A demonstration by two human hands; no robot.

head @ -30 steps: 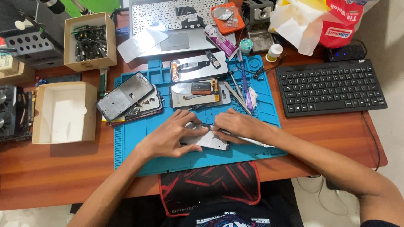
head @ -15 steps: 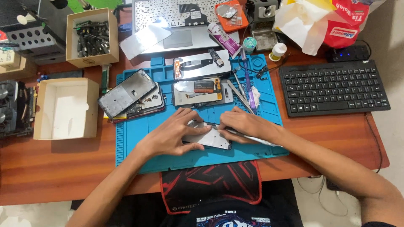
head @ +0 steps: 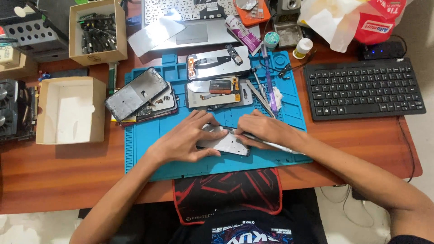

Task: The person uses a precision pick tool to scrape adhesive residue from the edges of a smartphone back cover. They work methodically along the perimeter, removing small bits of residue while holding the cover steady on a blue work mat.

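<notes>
Between both hands' fingers [head: 204, 128] lies the phone frame [head: 224, 143].

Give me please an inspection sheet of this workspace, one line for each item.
Surface: wooden desk with blue work mat.
Job's things: phone part on the mat under both hands; thin metal tool.
Clutter: opened phones, two cardboard boxes, laptop, black keyboard.
Grippers: left hand presses the part; right hand holds the tool.
Cables: black cable beside the keyboard.
Surroundings: plastic bag behind.
</notes>
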